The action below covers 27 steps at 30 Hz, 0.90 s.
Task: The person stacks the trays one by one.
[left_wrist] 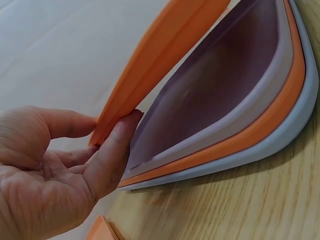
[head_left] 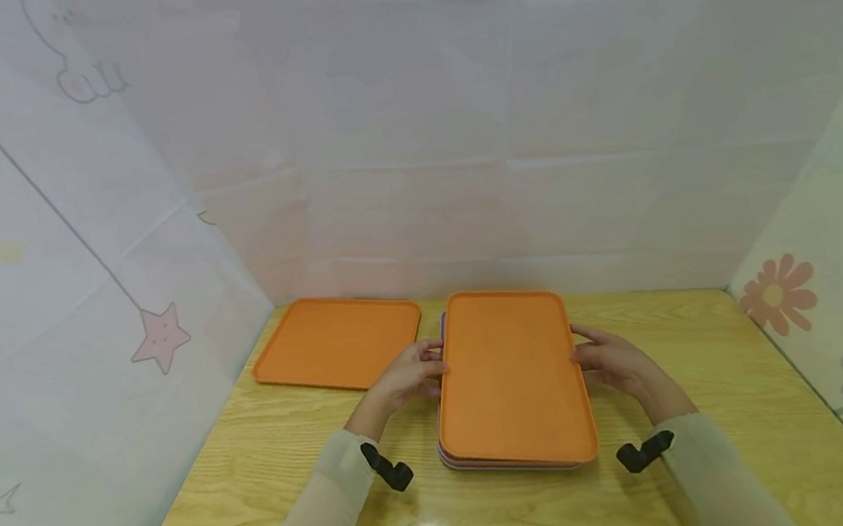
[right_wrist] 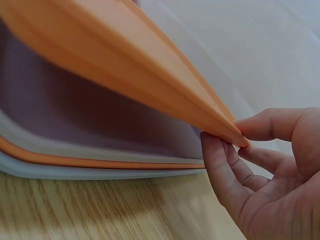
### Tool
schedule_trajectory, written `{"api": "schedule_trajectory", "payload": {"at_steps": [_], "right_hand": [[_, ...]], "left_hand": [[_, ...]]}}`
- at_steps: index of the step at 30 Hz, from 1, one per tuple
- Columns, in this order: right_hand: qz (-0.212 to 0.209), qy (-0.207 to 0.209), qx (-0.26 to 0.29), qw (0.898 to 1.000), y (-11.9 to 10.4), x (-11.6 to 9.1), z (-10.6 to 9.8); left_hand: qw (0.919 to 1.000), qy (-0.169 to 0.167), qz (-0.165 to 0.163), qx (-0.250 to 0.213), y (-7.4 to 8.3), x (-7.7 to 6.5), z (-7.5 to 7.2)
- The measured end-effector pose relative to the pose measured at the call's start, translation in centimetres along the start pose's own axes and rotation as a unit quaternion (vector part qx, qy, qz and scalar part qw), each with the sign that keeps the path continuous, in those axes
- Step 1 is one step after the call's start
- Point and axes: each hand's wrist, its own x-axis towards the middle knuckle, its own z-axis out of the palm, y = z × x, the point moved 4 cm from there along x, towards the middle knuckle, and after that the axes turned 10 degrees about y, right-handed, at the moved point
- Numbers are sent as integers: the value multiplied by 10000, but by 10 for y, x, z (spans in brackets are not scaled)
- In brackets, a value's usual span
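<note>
An orange rectangular tray (head_left: 513,380) is held by its two long sides, raised over a stack of trays. My left hand (head_left: 410,374) pinches its left edge, the thumb on top and fingers beneath in the left wrist view. On the opposite edge, my right hand (right_wrist: 272,165) grips the same tray between thumb and fingers. Below it lies a purple-grey tray (left_wrist: 210,75), with a gap between the two in both wrist views. Under that come another orange tray (left_wrist: 240,137) and a light blue-grey tray (left_wrist: 270,152) on the wooden table.
A second orange tray (head_left: 341,343) lies flat at the back left of the wooden table (head_left: 700,355). Pale fabric walls (head_left: 529,120) stand at the back and both sides. Black wrist mounts (head_left: 389,468) sit on both sleeves.
</note>
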Motion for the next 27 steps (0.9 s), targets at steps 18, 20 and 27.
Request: {"api": "schedule_trajectory", "payload": {"at_steps": [18,20,27], "right_hand": [[81,345,-368,9987,0,17,4],[82,405,-467,9981,0,17,5],[127,535,-646,9964,-1,17,9]], "left_hand": [[9981,22,132,596,2,5,-1],[9977,27,153,665,2,6,-1],[9954,216,91,927,0,9,-2]]}}
